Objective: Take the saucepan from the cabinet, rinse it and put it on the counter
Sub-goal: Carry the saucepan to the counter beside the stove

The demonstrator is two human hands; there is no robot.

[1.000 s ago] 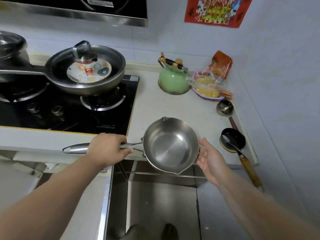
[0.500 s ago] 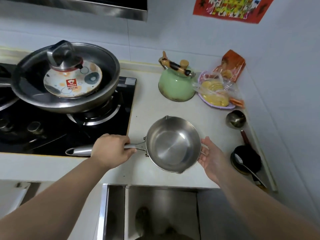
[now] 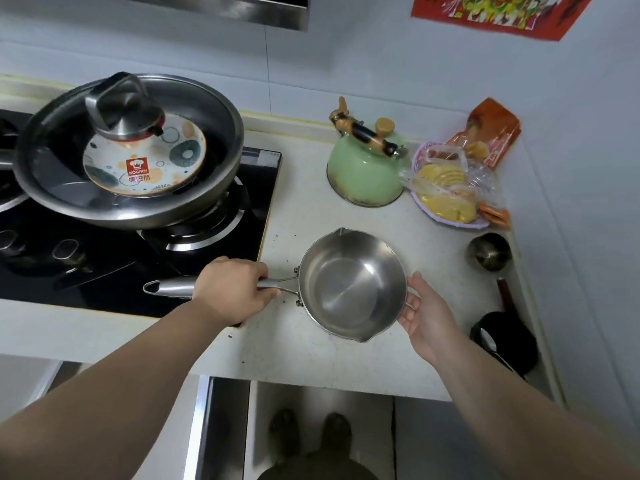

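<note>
A small steel saucepan (image 3: 349, 285) with pour spouts sits upright on the pale counter (image 3: 304, 220), just right of the black gas hob. My left hand (image 3: 230, 289) is wrapped around its long steel handle, which points left over the hob's corner. My right hand (image 3: 427, 313) cups the pan's right rim with fingers spread, palm against the small side loop. The pan's inside looks bare and shiny.
A large steel frying pan (image 3: 214, 109) holding a patterned lid stands on the hob (image 3: 221, 237). A green kettle (image 3: 363, 168), a bagged plate of food (image 3: 446, 188), a steel ladle (image 3: 488, 251) and a black ladle (image 3: 505, 334) lie along the right. An open cabinet (image 3: 311, 403) is below.
The saucepan has moved from over the counter's front edge further back onto the counter, with both hands still on it. The view shifted closer and rightward.
</note>
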